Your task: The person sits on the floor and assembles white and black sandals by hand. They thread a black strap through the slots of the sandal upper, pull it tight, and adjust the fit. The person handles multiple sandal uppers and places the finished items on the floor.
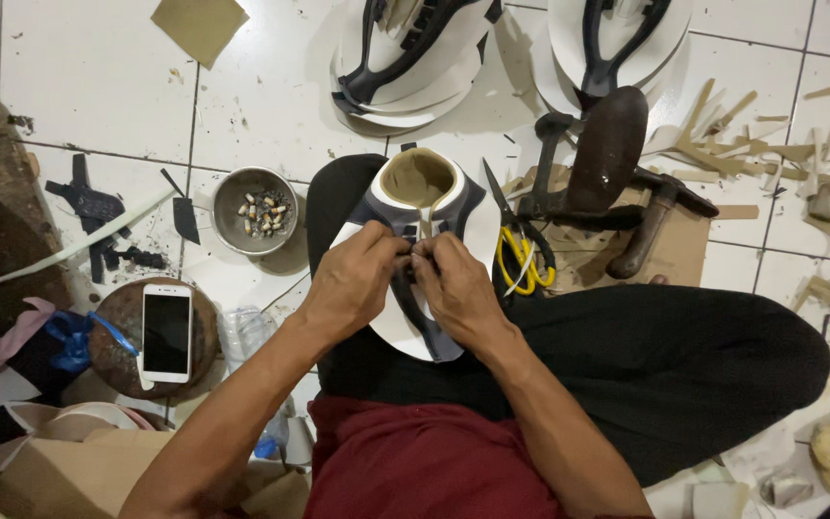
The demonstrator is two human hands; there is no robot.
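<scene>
Both hands meet over one shoe upper (pixel 422 207) lying on the person's lap: the left hand (pixel 357 279) and right hand (pixel 458 288) sit knuckle to knuckle, their fingertips pinched shut on the upper's dark centre strip just below its tan-lined collar. The upper is white and navy, spread flat — its lower half is hidden under the two hands.

Two stacks of similar white-and-dark uppers lie on the tiled floor ahead, one stack (pixel 410 58) straight in front and another (pixel 617 34) to its right. One pair of yellow-handled scissors (pixel 521 255) rests just beside the right hand. Past it stands one dark iron shoe last (pixel 607 149) on a cardboard sheet (pixel 689 250), with tan offcuts (pixel 751 144) scattered further right.

To the left sit one round metal bowl (pixel 255 210) holding cigarette butts, one white phone (pixel 166 333) face-up on a rusty round tin (pixel 115 332), and one clear plastic bottle (pixel 242 336) partly hidden by the left forearm.
</scene>
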